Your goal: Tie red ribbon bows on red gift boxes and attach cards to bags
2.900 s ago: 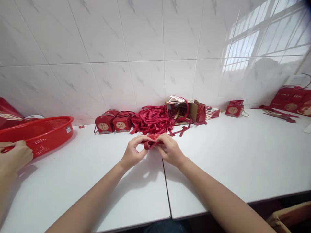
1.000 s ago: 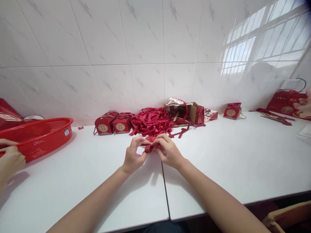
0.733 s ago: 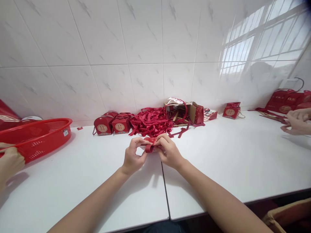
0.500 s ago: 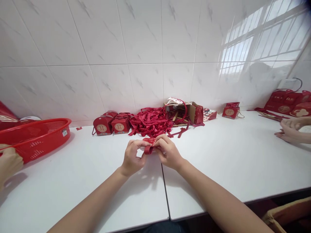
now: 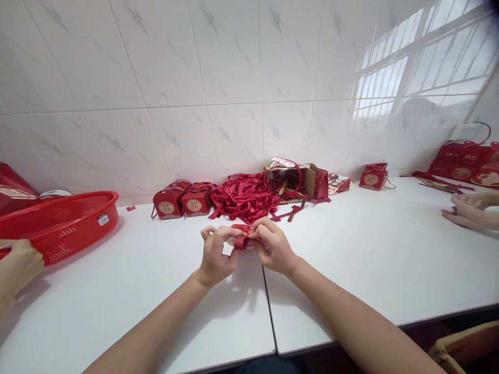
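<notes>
Near the middle of the white table, my left hand (image 5: 218, 255) and my right hand (image 5: 274, 246) meet around a small red patterned piece (image 5: 242, 228), mostly hidden by my fingers. A dark red ribbon (image 5: 241, 243) curls in a loop on its near side. My left thumb and fingers pinch the ribbon at its left. From the right, my right fingers press together on the ribbon close to the loop. Just beyond my hands lies a tangled heap of red ribbons (image 5: 246, 196).
Two red gift boxes (image 5: 167, 203) stand left of the heap; an open carton (image 5: 312, 182) with scraps lies right of it. Another small box (image 5: 373, 177) is by the wall. A person's hand (image 5: 19, 267) grips a red plastic basket (image 5: 83, 241). Another person's hands (image 5: 470, 209) are at right.
The view has shifted slightly. The basket and the hand on it appear a little further right. My hands keep their hold on the ribbon, with my left fingers a bit more spread.
</notes>
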The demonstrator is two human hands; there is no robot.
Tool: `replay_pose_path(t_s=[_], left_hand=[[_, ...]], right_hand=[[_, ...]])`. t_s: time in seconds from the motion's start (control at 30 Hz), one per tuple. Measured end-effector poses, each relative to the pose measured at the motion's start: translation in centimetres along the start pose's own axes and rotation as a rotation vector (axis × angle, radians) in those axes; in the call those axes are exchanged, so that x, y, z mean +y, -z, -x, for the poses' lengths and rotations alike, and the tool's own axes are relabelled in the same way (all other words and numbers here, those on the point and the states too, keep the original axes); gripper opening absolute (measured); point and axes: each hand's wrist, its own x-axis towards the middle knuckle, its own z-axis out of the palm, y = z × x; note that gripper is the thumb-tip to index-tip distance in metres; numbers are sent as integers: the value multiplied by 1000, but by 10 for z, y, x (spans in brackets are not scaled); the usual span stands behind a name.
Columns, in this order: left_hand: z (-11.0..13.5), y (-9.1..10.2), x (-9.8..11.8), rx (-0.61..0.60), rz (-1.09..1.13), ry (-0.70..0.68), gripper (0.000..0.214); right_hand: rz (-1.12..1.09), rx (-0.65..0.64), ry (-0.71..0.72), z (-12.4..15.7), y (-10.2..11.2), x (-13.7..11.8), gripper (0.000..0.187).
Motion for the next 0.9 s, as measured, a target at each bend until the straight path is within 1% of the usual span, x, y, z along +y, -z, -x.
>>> replay_pose_path(t_s=[0.1, 0.17, 0.23, 0.33, 0.4, 0.47, 0.53, 0.6, 0.67, 0.7, 0.77, 0.83, 0.9], left_hand=[[0, 0, -1, 9, -13, -32, 32], [2, -1, -3, -15, -9, -12, 32], [5, -2, -6, -56, 25, 44, 37], [8, -6, -11, -37, 88, 162, 59], [8, -9, -16, -24, 93, 243, 73], [9, -12, -21, -85, 80, 352, 78], [10, -15, -27, -191, 109, 493, 74], [13, -18, -33, -291, 235, 634, 65], [15, -20, -37, -340, 391, 744, 58], [16, -21, -38, -339, 442, 786, 56], [18, -24, -40, -309, 468, 850, 55], [19, -25, -42, -274, 467, 906, 55], [19, -26, -44, -236, 490, 950, 54]], right_hand=[[3, 5, 6, 0, -1, 0, 16], [6, 6, 0, 1, -2, -1, 16], [-4, 21, -21, 2, -3, -1, 16], [-47, 114, -83, 1, -3, -1, 15], [-89, 209, -172, -1, -2, -1, 10], [-160, 314, -319, -4, -1, 1, 6], [-270, 401, -497, -7, 0, 5, 10], [-400, 425, -653, -8, 0, 9, 19], [-498, 397, -748, -7, -2, 13, 28], [-515, 366, -765, -5, -4, 15, 33], [-471, 278, -765, 1, -9, 20, 45], [-368, 142, -793, 8, -14, 25, 60], [-284, -18, -871, 15, -16, 33, 74]])
